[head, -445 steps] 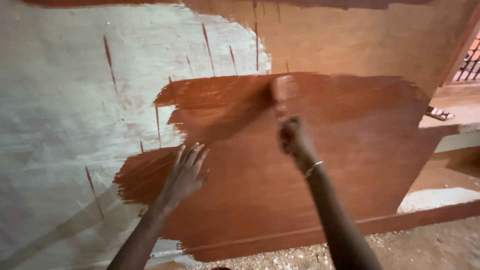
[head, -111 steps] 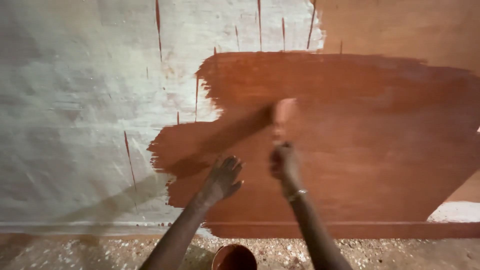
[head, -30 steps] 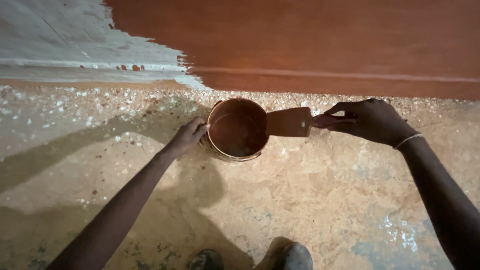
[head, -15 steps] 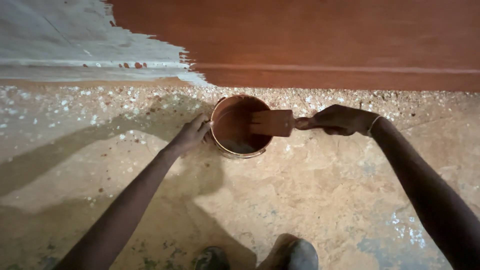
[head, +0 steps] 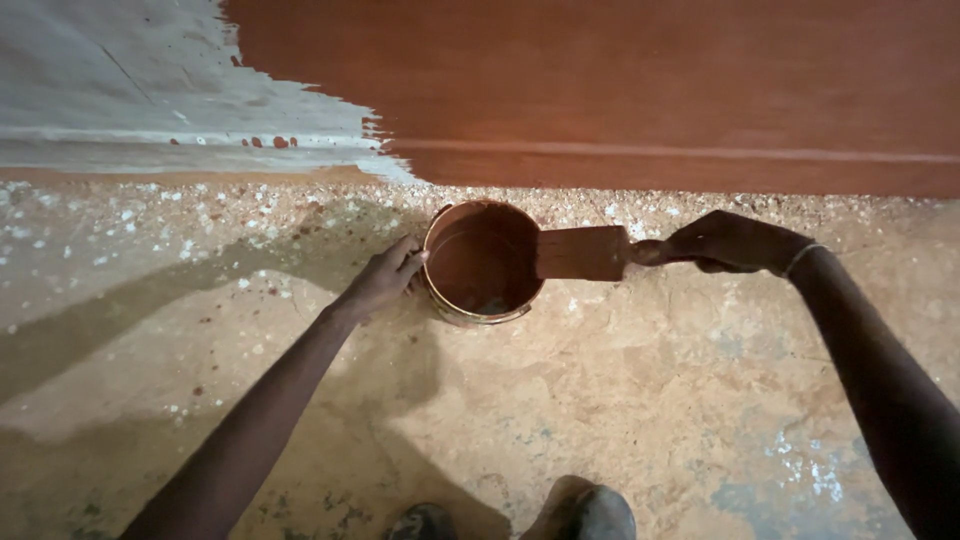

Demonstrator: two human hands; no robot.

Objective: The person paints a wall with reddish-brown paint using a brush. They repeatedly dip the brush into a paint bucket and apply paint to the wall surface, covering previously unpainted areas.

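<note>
1. Wall (head: 650, 80): I see reddish-brown paint over most of it and bare grey plaster at upper left. A heavily loaded brush could, in my judgement, run or drip down onto the lower band.
2. Floor (head: 600, 400): gritty and speckled. Paint shed between tin and wall would likely spot it.
3. Paint tin (head: 483, 262): it stands on the floor just below the wall. My left hand (head: 385, 280) rests against its left rim, fingers curled on the outside; a hard push could tip it.
4. Paintbrush (head: 583, 253): my right hand (head: 730, 243) has its fingers closed round the handle, the wet bristles lying over the tin's right rim; excess may drip outside.
</note>
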